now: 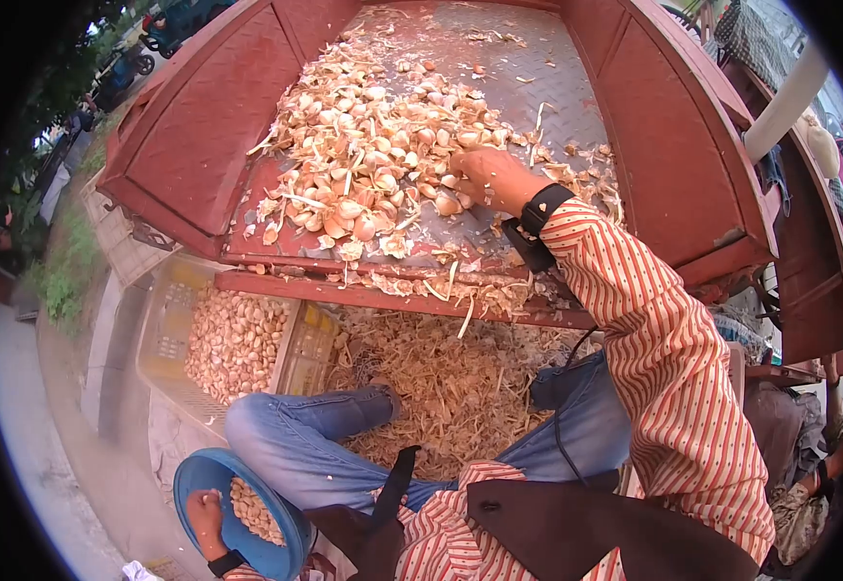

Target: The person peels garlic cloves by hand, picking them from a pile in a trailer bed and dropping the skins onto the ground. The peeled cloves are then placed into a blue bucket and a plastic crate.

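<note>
A heap of garlic cloves (pixel 383 145), mixed with dry skins and stalks, lies on the metal bed of a red cart (pixel 175 126). My right hand (pixel 501 180) reaches to the heap's right side, its fingers curled down among the cloves; what they hold, if anything, is hidden. At the lower left, my left hand (pixel 206 515) is closed over a blue bucket (pixel 189 474). Whatever its fingers hold is too small to make out. Loose cloves (pixel 255 511) lie in the bucket beside this hand.
A yellow plastic crate (pixel 160 324) full of cloves stands left of my legs. Dry skins and stalks (pixel 441 387) cover the ground between my knees. The cart's front edge (pixel 402 293) crosses ahead of me. A black cord (pixel 559 426) hangs by my right leg.
</note>
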